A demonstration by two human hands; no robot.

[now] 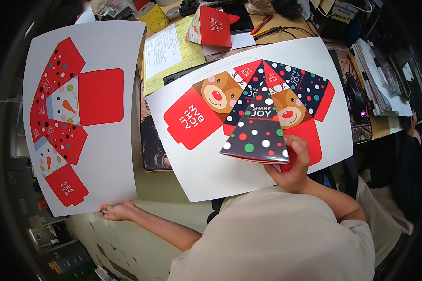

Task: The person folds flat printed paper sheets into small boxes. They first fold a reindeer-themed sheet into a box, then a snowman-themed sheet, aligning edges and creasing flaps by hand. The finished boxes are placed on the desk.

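In my right hand (293, 167) is a folded triangular gift box (255, 133), dark with coloured dots, its point directed away from me. My thumb and fingers grip its near right corner. It is above a large white printed sheet (199, 180) with a flat box pattern in red, navy and brown reindeer faces. Off to the left, my left hand (116, 211) pinches the bottom edge of a second white printed sheet (105, 154), lifted beyond the desk edge. That sheet carries a red box pattern with snowman faces.
A red folded box (214, 27) with a snowman side stands at the back of the desk. Near it are a yellow pad (190, 54) with a handwritten note, pens (266, 32) and a yellow cup (153, 17). A lit mouse (356, 96) and stacked papers (375, 70) occupy the right.
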